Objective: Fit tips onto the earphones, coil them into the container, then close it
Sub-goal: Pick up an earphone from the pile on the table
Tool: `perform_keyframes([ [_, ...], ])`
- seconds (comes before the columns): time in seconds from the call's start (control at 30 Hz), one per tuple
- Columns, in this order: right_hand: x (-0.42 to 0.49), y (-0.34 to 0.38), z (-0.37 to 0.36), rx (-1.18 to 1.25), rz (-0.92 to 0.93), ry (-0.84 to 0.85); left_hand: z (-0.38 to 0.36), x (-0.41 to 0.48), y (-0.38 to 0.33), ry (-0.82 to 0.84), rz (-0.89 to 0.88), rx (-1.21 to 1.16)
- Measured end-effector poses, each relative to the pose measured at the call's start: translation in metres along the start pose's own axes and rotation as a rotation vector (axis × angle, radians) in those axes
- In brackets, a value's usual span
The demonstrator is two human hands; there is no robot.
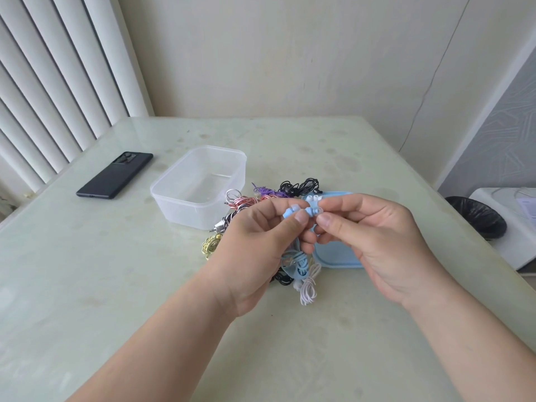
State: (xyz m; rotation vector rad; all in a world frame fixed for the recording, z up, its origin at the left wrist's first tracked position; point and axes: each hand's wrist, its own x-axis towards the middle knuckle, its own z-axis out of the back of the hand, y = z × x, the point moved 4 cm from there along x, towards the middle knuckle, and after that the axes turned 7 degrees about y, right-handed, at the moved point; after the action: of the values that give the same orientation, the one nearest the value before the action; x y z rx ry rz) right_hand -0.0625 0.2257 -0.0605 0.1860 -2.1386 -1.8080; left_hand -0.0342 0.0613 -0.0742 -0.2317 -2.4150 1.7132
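Note:
My left hand [261,242] grips a pair of light blue earphones [293,212] by the buds, their cable [300,261] hanging in a bundle below the palm. My right hand [374,239] pinches a small clear ear tip [316,211] against one bud. Two white tips [313,199] lie on the blue lid [333,256] behind my fingers. The clear plastic container [197,184] stands open, with nothing in it, to the left. Coiled earphones lie around it: black [298,185], purple [266,192], red-white [245,203], yellow [210,245] and white [309,282].
A black phone [116,175] lies face down at the table's far left. The pale glass table [116,285] spreads wide in front of me. A bin with a black bag [478,219] stands off the table's right edge, beside a white appliance.

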Motion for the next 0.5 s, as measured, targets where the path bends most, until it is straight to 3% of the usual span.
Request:
perform_keyframes([
  [0.17,-0.0008,0.0016,0.0005,0.020,-0.019,-0.005,0.0024,-0.0006,0.0013,-0.015,-0.006,0.060],
  [0.5,-0.0004,-0.0004,-0.0042,0.178,-0.176,0.155,0.0026,0.0001,-0.0011,0.094,0.042,0.067],
])
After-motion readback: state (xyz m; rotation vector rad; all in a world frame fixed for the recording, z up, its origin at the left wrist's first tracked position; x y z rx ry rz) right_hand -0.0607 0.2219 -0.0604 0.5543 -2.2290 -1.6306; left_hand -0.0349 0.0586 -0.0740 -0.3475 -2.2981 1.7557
